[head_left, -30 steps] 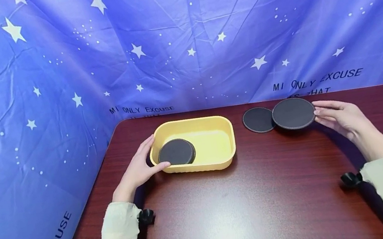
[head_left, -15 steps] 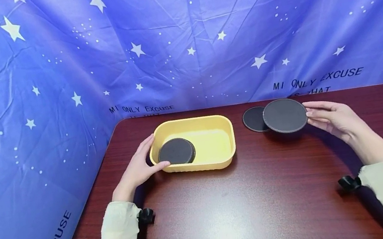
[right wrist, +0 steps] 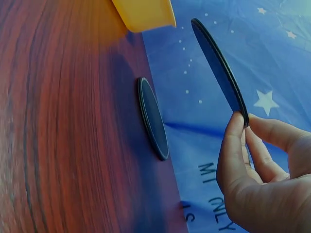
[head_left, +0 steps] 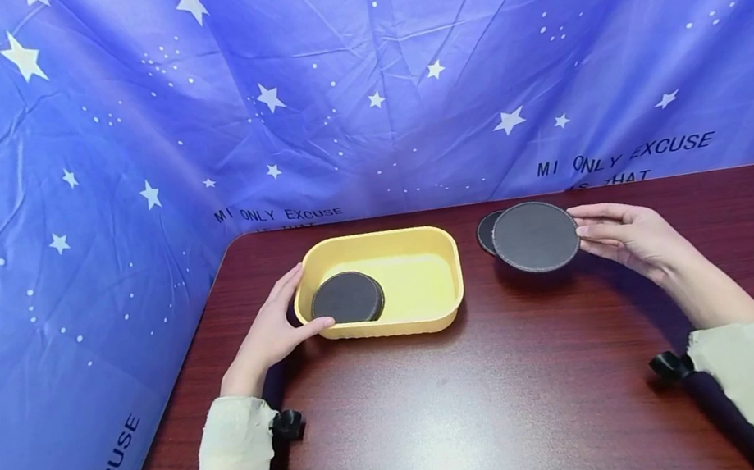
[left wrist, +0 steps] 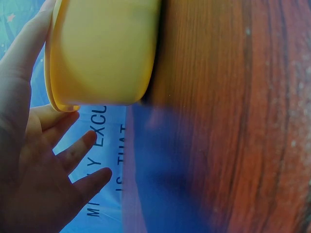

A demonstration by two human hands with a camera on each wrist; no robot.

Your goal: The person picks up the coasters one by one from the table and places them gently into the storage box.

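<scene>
My right hand (head_left: 635, 237) pinches the right edge of a round black coaster (head_left: 536, 237) with a stitched rim, holding it above the table. In the right wrist view the held coaster (right wrist: 219, 70) shows edge-on between thumb and fingers. Below it, another black coaster (right wrist: 153, 119) lies flat on the table, mostly covered by the held one in the head view. To the left stands a yellow rectangular tub (head_left: 423, 285). Black coasters (head_left: 346, 298) lie stacked in its left end. My left hand (head_left: 272, 331) grips that end, thumb on the front rim, fingers at the back left corner.
The dark red wooden table (head_left: 408, 421) has its back edge just behind the tub. A blue star-printed cloth (head_left: 392, 99) hangs behind and on the left side. Black wrist-worn devices (head_left: 289, 425) sit at both cuffs.
My right hand has moved left with the coaster, which now covers most of the coaster lying on the table. My left hand and the tub have stayed in place.
</scene>
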